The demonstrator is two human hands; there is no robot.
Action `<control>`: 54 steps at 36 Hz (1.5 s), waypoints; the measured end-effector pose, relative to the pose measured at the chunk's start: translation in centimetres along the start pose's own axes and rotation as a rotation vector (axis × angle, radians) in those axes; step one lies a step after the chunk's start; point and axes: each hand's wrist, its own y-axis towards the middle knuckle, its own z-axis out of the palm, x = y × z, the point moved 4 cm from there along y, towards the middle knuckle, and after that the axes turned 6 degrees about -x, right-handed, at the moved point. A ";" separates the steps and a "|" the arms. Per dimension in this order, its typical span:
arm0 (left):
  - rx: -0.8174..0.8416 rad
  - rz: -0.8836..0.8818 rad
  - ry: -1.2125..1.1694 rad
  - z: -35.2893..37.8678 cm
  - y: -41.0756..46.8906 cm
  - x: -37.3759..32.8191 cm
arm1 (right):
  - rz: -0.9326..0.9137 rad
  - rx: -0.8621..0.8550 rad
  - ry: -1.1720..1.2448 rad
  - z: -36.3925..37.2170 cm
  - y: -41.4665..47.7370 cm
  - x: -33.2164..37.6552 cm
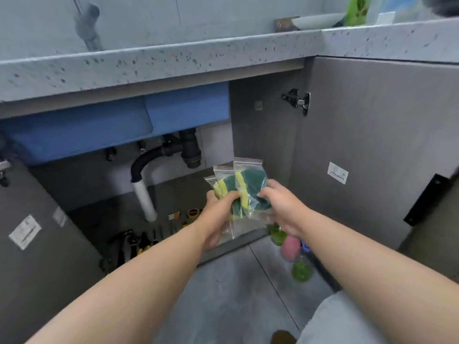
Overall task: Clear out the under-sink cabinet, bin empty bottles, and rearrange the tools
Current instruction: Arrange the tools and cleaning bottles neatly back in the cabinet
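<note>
A person's left hand (218, 212) and right hand (280, 207) each curl their fingers round a fanned stack of zip bags (248, 170), held up in front of the open under-sink cabinet (273, 135), apparently to sort them clear of the shelf. 3 red-sealed bags show, with at least 2 green-and-yellow sponges inside. Below and left of the left hand, hand tools (139, 239), too blurred to count, lie on the cabinet floor. Under the right hand sit at least 3 bottles (301, 269), 2 green and 1 pink, likely awaiting the bin.
</note>
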 end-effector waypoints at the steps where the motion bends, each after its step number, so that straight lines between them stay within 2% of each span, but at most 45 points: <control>1: 0.029 0.010 -0.044 -0.2 -0.5 -0.4 | 0.000 -0.010 0.007 0.5 -0.4 0.0; 4: 0.086 0.030 -0.129 -0.7 -1.7 -1.2 | -0.007 -0.009 0.047 2.0 -1.6 -0.3; 10: -0.146 0.098 0.029 -3.0 -3.0 -1.2 | -0.066 0.062 0.072 4.7 -3.2 -1.3; 17: -0.194 0.199 0.206 -4.3 -2.1 -1.6 | -0.038 0.152 0.089 6.6 -2.8 -2.1; 19: -0.165 0.171 0.196 -4.4 -1.4 -1.9 | -0.030 0.147 0.062 6.9 -2.2 -2.2; 22: -0.046 0.105 0.034 -4.3 -0.3 -2.5 | -0.034 0.098 -0.002 6.9 -0.6 -2.3; 25: 0.031 0.099 0.184 -4.3 1.2 -2.4 | -0.052 0.085 -0.091 6.9 0.7 -2.0; 28: -0.045 0.119 0.292 -4.9 3.6 -1.6 | -0.020 0.127 -0.115 6.9 1.6 -1.9; 30: -0.025 0.084 0.193 -5.2 5.3 -1.1 | 0.016 0.145 -0.056 6.4 2.7 -2.2; 34: 0.160 -0.013 -0.013 -4.9 8.4 0.1 | 0.148 0.151 0.059 5.3 5.2 -3.4; 38: 0.254 -0.102 -0.104 -3.7 11.8 2.4 | 0.243 0.229 0.094 4.8 8.0 -5.5; 41: 0.285 -0.142 -0.071 -2.6 14.7 4.1 | 0.239 0.123 0.091 4.1 11.3 -6.9; 46: 0.318 -0.253 -0.014 -1.2 18.9 7.5 | 0.257 -0.057 -0.134 2.2 16.1 -8.4; 48: 0.268 -0.251 0.000 -0.6 20.7 8.6 | 0.269 -0.085 -0.143 1.3 17.7 -9.3; 54: 0.071 -0.244 0.020 2.0 27.6 10.6 | 0.330 -0.281 0.047 -1.6 21.5 -13.4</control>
